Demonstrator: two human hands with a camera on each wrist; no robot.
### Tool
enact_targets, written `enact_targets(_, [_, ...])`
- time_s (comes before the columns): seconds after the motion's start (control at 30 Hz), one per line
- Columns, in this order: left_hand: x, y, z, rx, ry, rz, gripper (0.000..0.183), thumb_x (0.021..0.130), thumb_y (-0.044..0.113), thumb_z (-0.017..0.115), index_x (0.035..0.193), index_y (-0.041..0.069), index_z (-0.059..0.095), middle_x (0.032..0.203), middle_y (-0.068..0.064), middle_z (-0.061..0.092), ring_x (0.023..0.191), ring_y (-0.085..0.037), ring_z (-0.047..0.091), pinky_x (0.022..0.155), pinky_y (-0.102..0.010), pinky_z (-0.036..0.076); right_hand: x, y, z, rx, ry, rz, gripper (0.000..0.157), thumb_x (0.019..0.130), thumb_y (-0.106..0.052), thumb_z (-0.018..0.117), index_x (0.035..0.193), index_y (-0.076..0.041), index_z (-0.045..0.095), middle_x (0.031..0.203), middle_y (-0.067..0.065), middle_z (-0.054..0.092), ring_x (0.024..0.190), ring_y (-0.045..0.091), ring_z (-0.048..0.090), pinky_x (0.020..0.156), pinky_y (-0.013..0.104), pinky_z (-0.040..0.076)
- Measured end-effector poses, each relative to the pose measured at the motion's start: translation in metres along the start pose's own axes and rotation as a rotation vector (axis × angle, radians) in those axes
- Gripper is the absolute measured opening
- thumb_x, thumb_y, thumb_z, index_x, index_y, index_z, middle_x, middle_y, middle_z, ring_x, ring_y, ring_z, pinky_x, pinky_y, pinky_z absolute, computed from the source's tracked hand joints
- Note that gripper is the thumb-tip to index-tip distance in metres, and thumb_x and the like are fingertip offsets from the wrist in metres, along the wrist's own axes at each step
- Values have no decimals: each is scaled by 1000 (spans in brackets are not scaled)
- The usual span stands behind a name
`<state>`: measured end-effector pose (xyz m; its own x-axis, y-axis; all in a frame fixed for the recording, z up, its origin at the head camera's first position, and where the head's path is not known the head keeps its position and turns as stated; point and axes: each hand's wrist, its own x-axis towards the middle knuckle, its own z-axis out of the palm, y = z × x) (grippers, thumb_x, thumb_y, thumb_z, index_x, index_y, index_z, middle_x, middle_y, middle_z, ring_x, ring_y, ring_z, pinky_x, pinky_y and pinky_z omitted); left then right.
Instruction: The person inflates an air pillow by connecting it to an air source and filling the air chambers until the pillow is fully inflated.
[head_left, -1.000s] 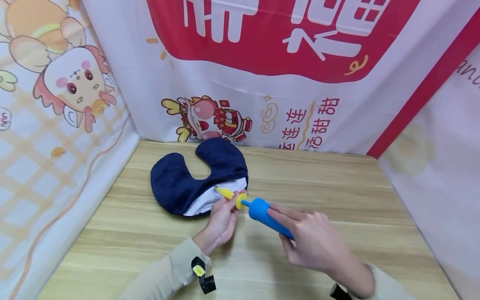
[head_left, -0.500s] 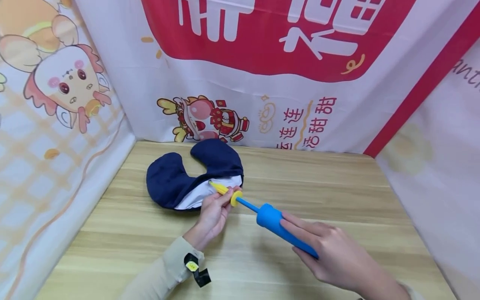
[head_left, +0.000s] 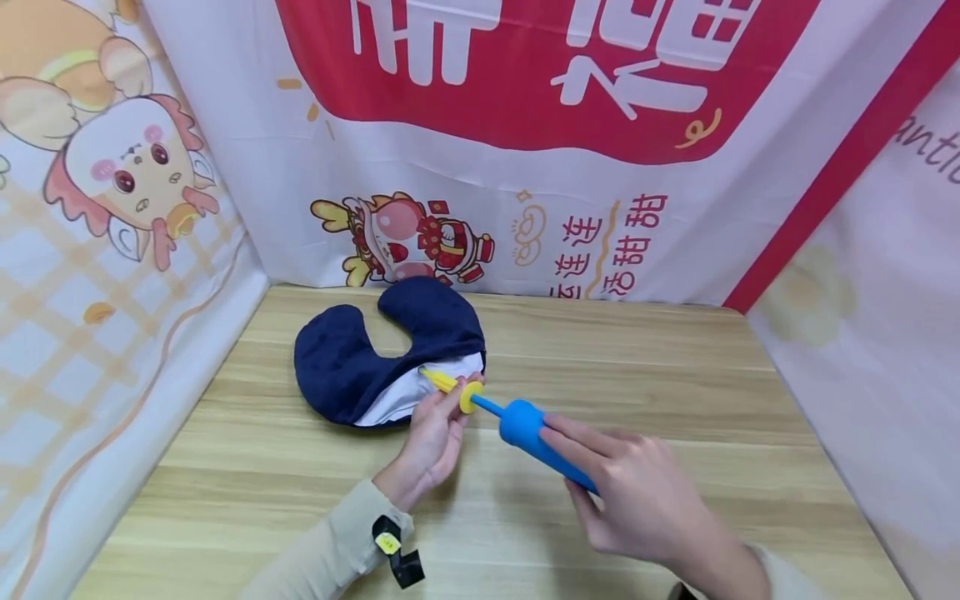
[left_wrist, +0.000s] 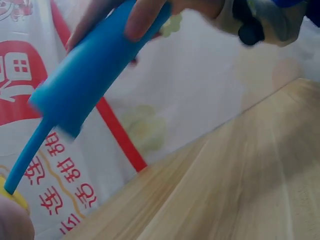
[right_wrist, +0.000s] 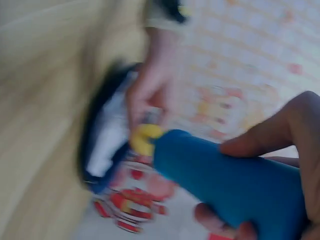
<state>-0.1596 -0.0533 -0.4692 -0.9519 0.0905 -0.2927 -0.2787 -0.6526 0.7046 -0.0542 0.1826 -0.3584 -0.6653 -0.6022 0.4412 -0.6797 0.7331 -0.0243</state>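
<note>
A navy U-shaped neck pillow (head_left: 337, 358) lies on the table, its cover open along the curved side so that white lining (head_left: 397, 396) shows. My left hand (head_left: 431, 446) pinches the yellow nozzle end (head_left: 442, 381) of a hand air pump, whose tip points into that opening. Behind a yellow disc (head_left: 472, 397), a thin blue rod (left_wrist: 27, 160) runs into the thick blue pump barrel (head_left: 525, 427). Around the barrel my right hand (head_left: 637, 492) curls its fingers and thumb, as the right wrist view also shows. The nozzle's very tip is hidden at the lining.
The light wooden table (head_left: 637, 358) meets a printed white and red cloth (head_left: 480, 175) at the back. Patterned cloths hang at left (head_left: 142, 333) and right (head_left: 847, 350). A black wrist mount (head_left: 397, 552) sits on the left sleeve.
My right hand drew the blue barrel back, baring more rod, then slid it partway forward again. My left hand keeps its pinch on the nozzle. The whole head view shifted slightly.
</note>
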Motion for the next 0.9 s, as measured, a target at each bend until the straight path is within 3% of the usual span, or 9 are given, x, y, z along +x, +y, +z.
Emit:
enact_targets(0.17, [-8, -9, 4, 26, -56, -33, 48, 111, 13, 54, 148, -14, 40, 130, -9, 74, 117, -8, 71, 100, -19, 55, 12, -11, 40, -101, 103, -63, 59, 71, -19, 85, 128, -10, 75, 128, 4, 77, 69, 20, 74, 53, 34, 57])
enact_targets(0.3, [-4, -6, 3, 36, -75, -26, 49, 109, 9, 55, 148, -16, 38, 117, -4, 78, 111, -8, 74, 99, -20, 56, 12, -9, 45, -83, 66, -97, 61, 76, -19, 86, 134, -8, 71, 135, 5, 74, 72, 19, 73, 57, 34, 59])
enact_targets(0.5, [6, 9, -7, 51, -33, -26, 46, 108, 5, 56, 147, -16, 44, 122, -9, 78, 107, -10, 77, 98, -23, 58, -15, 5, 10, 100, -95, -30, 68, 88, -23, 86, 150, -16, 60, 146, 2, 67, 95, 18, 79, 74, 36, 66])
enact_targets(0.63, [9, 17, -12, 59, -22, -15, 46, 108, 6, 56, 147, -16, 44, 121, -10, 78, 105, -9, 77, 95, -21, 59, -30, 10, -18, 126, -91, -25, 55, 104, -41, 66, 154, -20, 56, 143, -3, 70, 101, 15, 79, 75, 31, 65])
enact_targets(0.73, [10, 20, -12, 60, -38, -3, 47, 109, 8, 55, 147, -16, 41, 120, -7, 78, 106, -8, 76, 96, -20, 58, -36, 10, -38, 95, -73, -25, 55, 108, -52, 46, 154, -24, 55, 142, -8, 70, 98, 10, 78, 72, 25, 63])
enact_targets(0.8, [10, 21, -10, 48, -41, -2, 46, 110, 8, 54, 147, -14, 40, 119, -6, 78, 107, -8, 76, 96, -19, 58, -36, 8, -48, 72, -93, -8, 56, 107, -54, 48, 155, -27, 54, 143, -11, 68, 96, 7, 77, 71, 23, 63])
enact_targets(0.9, [9, 18, -7, 17, -29, 9, 45, 110, 8, 54, 147, -14, 41, 121, -7, 78, 107, -9, 76, 97, -20, 57, -28, 3, -47, 37, -107, 11, 56, 101, -45, 69, 153, -28, 57, 140, -11, 70, 92, 8, 76, 65, 23, 61])
